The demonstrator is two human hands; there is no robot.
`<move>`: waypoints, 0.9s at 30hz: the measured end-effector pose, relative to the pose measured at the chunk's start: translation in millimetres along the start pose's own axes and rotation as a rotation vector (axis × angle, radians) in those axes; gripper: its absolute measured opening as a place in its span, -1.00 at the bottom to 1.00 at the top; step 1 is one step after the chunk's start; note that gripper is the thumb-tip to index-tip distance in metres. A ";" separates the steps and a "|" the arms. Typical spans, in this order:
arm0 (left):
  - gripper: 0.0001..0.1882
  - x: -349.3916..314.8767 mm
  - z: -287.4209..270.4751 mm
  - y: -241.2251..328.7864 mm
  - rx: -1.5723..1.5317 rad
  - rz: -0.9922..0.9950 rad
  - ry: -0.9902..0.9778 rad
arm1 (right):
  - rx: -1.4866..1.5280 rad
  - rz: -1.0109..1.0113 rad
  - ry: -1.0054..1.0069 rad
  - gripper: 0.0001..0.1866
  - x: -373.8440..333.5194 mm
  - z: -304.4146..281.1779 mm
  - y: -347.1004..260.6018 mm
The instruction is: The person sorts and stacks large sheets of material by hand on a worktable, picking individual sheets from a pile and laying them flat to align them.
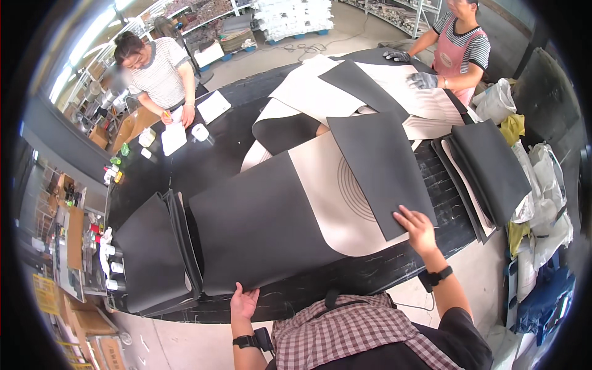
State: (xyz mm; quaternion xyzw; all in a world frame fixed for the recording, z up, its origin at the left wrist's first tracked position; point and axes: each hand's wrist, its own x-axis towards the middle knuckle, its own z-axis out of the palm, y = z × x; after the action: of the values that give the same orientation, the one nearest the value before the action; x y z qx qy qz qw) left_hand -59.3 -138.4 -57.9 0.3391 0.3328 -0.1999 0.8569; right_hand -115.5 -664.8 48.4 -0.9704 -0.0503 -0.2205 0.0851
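Note:
A long floor mat (265,228) lies before me, dark on one face and pale with thin curved lines on the other. Its left part is folded over, dark face up, and a dark flap (385,179) is folded over from the right, leaving a pale strip between. My left hand (245,301) is palm up at the mat's near edge, fingers apart; whether some fingertips reach under the edge cannot be told. At the near end of the right flap, my right hand (417,231) rests with spread fingers on its dark surface.
Folded dark mats lie in stacks at left (151,253) and right (490,172) on the black table (216,148). Loose mats (296,92) heap across its far side. One person writes on paper (174,139); another, in grey gloves (422,80), handles mats. White sacks (542,185) stand at right.

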 end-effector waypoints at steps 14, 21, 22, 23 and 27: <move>-0.49 -5.2 9.8 0.7 -0.004 0.014 0.017 | -0.208 -0.025 -0.357 -0.21 -9.9 28.1 -8.7; -0.34 -40.7 59.6 6.5 0.748 -0.388 -0.271 | 0.677 0.408 0.097 -0.62 -6.4 22.8 20.7; -0.34 -41.7 72.6 3.1 0.755 -0.388 -0.281 | 0.746 0.810 0.032 -0.73 -30.7 37.2 67.3; -0.36 -43.5 77.7 2.3 0.716 -0.337 -0.376 | 0.858 0.965 0.180 -0.72 -12.6 14.0 71.2; -0.43 -29.7 125.3 1.5 0.725 -0.291 -0.554 | 0.486 0.603 0.577 -0.60 16.1 -63.6 105.5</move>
State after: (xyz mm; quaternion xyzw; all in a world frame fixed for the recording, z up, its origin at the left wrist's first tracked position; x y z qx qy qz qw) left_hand -24.7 -223.4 32.5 0.5000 0.0446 -0.5042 0.7028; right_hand -113.5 -779.2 96.8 -0.7929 0.2087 -0.4282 0.3800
